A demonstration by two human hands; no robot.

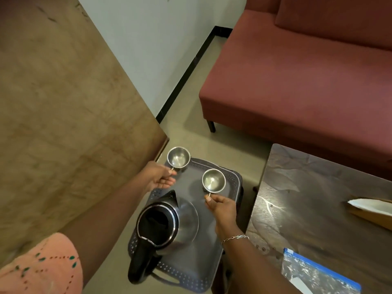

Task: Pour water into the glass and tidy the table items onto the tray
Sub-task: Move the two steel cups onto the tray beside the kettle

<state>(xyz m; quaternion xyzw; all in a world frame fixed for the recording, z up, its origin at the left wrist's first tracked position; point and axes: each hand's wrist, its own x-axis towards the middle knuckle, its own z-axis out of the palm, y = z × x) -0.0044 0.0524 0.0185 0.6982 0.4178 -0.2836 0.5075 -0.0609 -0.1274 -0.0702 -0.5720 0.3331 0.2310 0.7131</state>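
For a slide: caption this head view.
Left hand grips the far cup, right hand the near cup, by handles, at a tray bearing a kettle.

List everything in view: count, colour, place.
tray: 1, grey, centre, under the hands
kettle: 1, steel and black, on the tray's near half
cups: 2, steel; left cup at the tray's far-left corner, right cup over its right side
table: 1, dark, right
plastic bag: 1, clear with blue strip, on the table's near part
sofa: 1, red, top right
wooden panel: 1, brown, left
left hand: holds left cup's handle
right hand: pinches right cup's handle; bracelet on wrist
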